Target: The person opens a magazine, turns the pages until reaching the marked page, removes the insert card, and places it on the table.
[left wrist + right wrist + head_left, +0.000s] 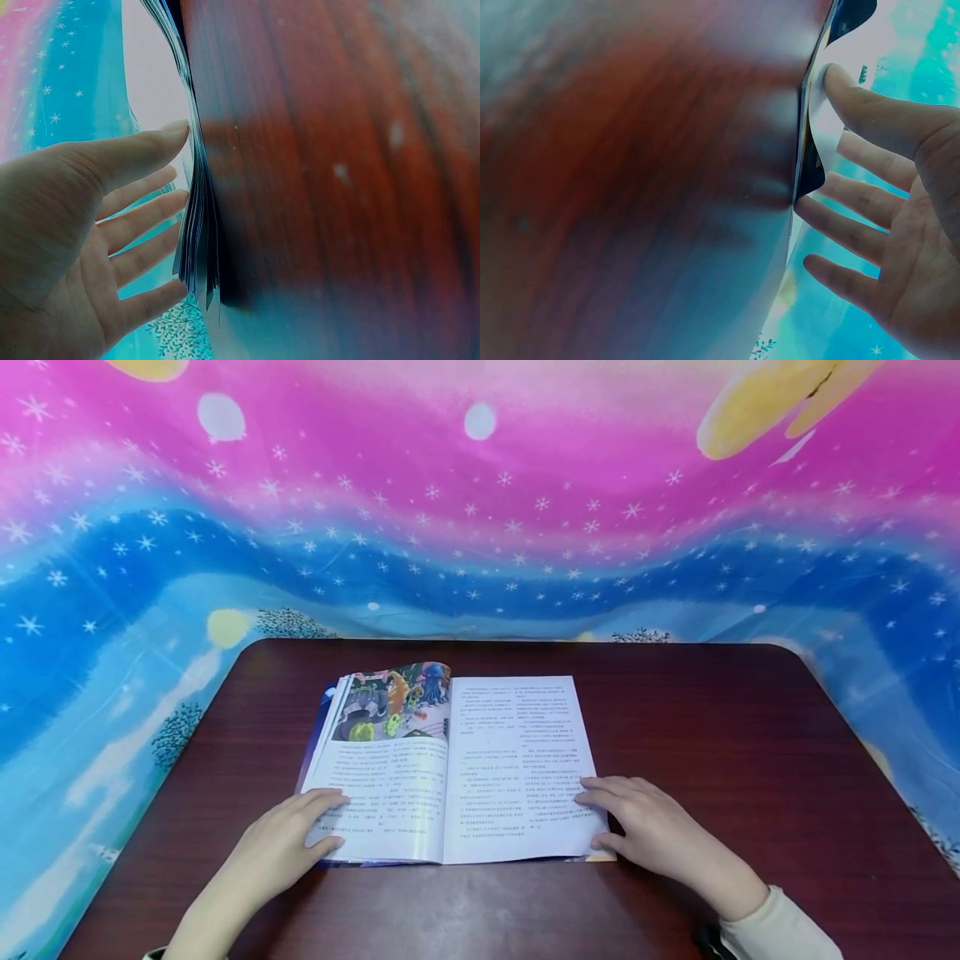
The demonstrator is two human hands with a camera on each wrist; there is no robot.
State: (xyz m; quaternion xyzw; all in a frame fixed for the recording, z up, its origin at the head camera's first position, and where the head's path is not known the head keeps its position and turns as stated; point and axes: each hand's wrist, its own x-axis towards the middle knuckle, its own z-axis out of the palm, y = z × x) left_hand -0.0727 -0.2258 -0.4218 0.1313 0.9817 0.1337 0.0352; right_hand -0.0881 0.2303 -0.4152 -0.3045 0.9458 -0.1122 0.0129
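An open magazine [487, 768] lies on the table, a coloured cartoon picture at the top of its left page and printed text below. The right page holds columns of text. My left hand [296, 831] rests at the lower left edge, thumb and fingertips on the page. In the left wrist view, the fingers of that hand [97, 217] are spread beside the stacked page edges [196, 217]. On the opposite side, my right hand [648, 827] touches the lower right edge with extended fingers. The right wrist view shows this hand [900, 202] with thumb and fingers apart near the page edge.
The magazine lies on a dark reddish-brown wooden table [712, 727] with rounded far corners. Behind and beside it hangs a pink and blue cloth [525, 527] printed with snowflakes. A light sleeve [780, 931] covers the right forearm.
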